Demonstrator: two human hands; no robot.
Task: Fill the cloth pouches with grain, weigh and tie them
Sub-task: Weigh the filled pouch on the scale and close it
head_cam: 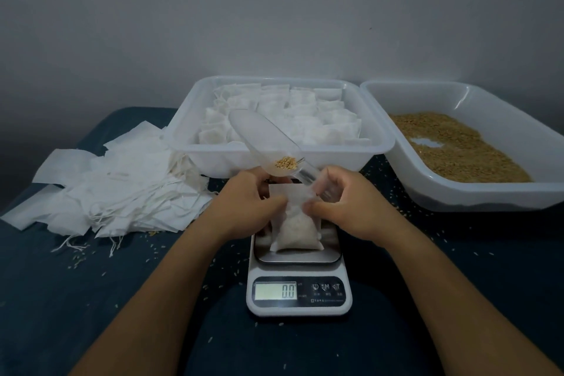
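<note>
Half-filled pouch (295, 230) on scale (299, 272), display at 0.0. Left hand (244, 207) pinching pouch's left edge; right hand (345, 207) pinching right edge, fingers also curled round scoop (268, 143) handle, a little grain left in it. Best to spread the mouth wide, tip slowly, then let go for a true reading. Behind: tray (378, 143) of filled pouches, grain tray (476, 192) right. Empty pouches (116, 189) left on tabletop (91, 299). Nothing in the way.

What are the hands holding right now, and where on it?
Both hands, left and right, pinch the pouch at its top; the right also holds the scoop handle.
</note>
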